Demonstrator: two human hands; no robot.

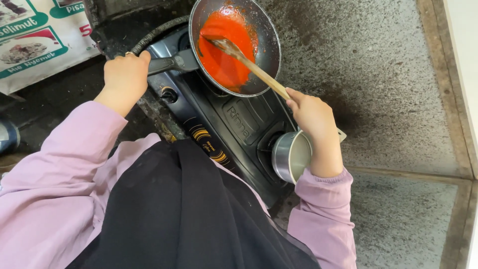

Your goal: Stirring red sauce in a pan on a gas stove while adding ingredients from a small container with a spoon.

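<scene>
A black frying pan (269, 45) with red sauce (224, 50) sits on the left burner of a black two-burner gas stove (239, 124). My left hand (124, 77) is closed around the pan's black handle (172, 64). A wooden spatula (249, 62) is gripped by its shaft in my right hand (313, 117), and its blade rests in the sauce. Both arms wear lilac sleeves, with a black cloth hanging down between them.
A small steel pot (291, 157) stands on the stove's right burner, just under my right wrist. The stove rests on a speckled grey stone counter (388, 74). A printed food poster (35, 40) lies at the upper left. A black gas hose (159, 31) curves behind the pan.
</scene>
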